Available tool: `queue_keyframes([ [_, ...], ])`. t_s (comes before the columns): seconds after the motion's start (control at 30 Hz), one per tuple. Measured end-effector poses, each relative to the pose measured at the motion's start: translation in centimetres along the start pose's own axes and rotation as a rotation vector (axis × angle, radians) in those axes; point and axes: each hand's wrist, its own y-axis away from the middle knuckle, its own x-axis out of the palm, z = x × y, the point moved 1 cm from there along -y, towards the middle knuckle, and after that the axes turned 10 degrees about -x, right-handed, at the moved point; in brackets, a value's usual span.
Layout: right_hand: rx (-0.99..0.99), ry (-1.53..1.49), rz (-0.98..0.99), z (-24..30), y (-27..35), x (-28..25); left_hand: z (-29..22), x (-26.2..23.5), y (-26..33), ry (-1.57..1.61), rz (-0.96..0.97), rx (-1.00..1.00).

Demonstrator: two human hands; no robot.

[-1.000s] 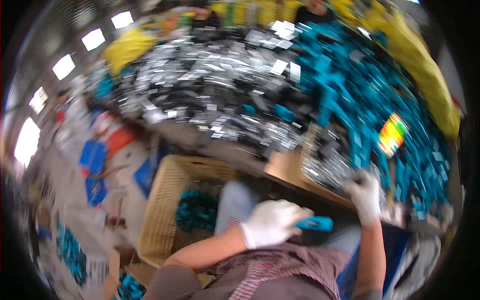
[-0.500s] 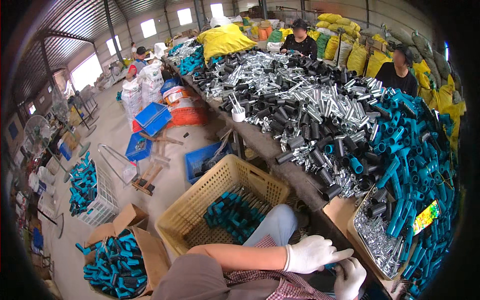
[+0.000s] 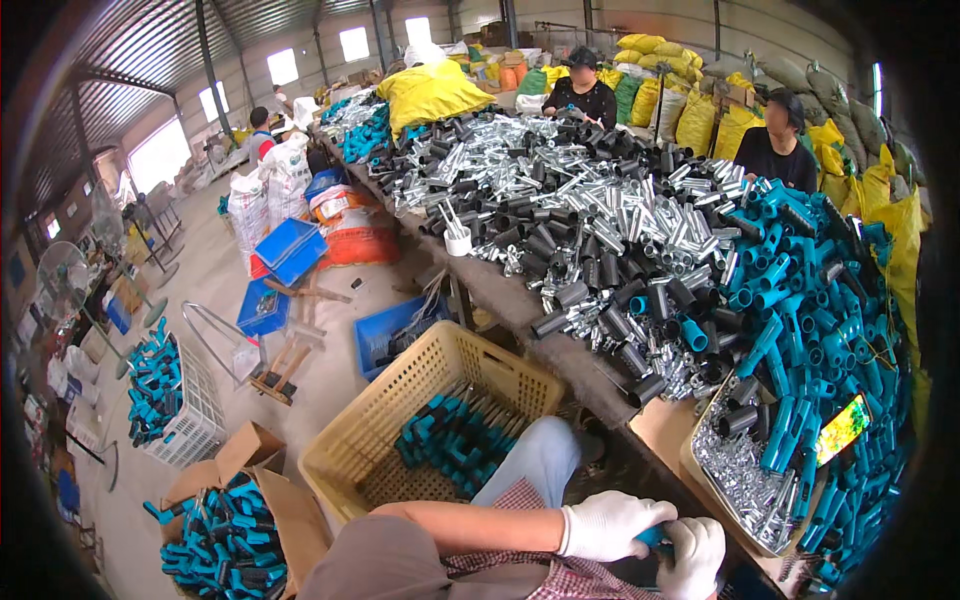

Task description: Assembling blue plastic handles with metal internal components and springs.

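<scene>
In the head view, the left hand and the right hand, both in white gloves, met low in the picture, right of centre. A teal piece lay between them, mostly covered by the gloves. The fingers of both hands were curled and closed on it; how firmly each pressed could not be told.

Just beside the right hand, on the table, stood a tray of small silvery metal parts. Teal tubular parts were heaped to its right, and a phone with a lit screen rested among them. Farther along spread a pile of silvery and black tubes, with a white cup at its near edge.

Left of the knee, a yellow plastic crate held teal-handled pieces. An open cardboard box of teal and black pieces stood nearby. Two people in dark clothing, one beside the other, were across the table.
</scene>
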Motion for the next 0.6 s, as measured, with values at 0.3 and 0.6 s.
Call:
queue_keyframes([
  [0.3, 0.622, 0.190, -0.112, -11.3, -0.1, 0.1, 1.3, 1.0, -0.2, 0.055, -0.045, 0.093],
  [0.6, 0.649, -0.022, -0.307, -13.0, 1.3, 1.0, 1.2, 0.6, 0.4, 0.187, -0.161, 0.065],
])
